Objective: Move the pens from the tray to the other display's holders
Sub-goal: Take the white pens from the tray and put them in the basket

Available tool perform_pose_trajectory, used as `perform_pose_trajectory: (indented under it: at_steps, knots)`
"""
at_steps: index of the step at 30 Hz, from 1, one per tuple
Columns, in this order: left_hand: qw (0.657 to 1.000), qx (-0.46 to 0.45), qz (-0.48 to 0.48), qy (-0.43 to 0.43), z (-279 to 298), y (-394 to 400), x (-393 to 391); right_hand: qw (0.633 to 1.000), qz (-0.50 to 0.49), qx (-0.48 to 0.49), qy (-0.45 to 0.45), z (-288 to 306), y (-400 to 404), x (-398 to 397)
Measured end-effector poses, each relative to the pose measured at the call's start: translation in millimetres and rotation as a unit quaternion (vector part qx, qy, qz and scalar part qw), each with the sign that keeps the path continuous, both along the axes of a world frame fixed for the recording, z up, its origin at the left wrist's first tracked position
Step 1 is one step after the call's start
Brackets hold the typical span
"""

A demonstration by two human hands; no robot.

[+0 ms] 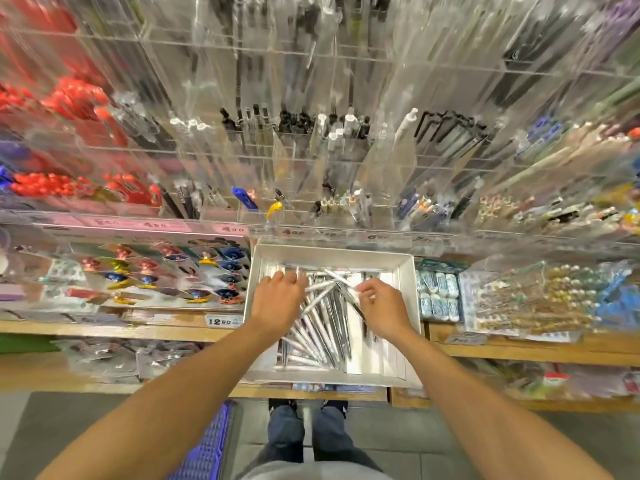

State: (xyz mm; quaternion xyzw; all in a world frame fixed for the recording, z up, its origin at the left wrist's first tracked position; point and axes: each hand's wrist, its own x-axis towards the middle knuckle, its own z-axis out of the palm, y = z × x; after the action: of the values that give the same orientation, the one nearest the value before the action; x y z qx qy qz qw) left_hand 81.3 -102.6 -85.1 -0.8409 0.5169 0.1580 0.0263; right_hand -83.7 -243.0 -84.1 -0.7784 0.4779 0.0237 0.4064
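Many pens (320, 327) lay in the tray (403, 268), pointing from 7 to 1 o'clock. Left hand (278, 299) and right hand (382, 306) each pinched pens. Holders (343, 202) stood at 12 o'clock.

Both bare forearms extended forward, converging toward centre. Left hand (279, 296) palm-down, fingers curled at the tips, pinching a pen (320, 286) at its near end. Right hand (382, 303) palm-down too, thumb and fingers pinched on the same pen's far end. Hands near, not touching.
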Motion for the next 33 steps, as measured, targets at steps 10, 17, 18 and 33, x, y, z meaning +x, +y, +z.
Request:
perform_pose_trajectory:
  at_steps: [10, 17, 18, 33]
  knots:
    - [0.948, -0.114, 0.142, 0.262, 48, 29, -9, 0.985, 0.084, -0.08, 0.13, -23, -5, 8]
    - [0.687, -0.264, 0.398, 0.547, 67, 33, -16, 0.977, 0.093, -0.116, 0.15, -29, -4, 2]
    - [0.669, -0.27, 0.411, 0.558, 68, 33, -17, 0.98, 0.088, -0.106, 0.147, -29, -3, 2]
    - [0.615, -0.287, 0.464, 0.569, 76, 50, -26, 0.979, 0.148, -0.069, 0.121, -24, 20, -26]
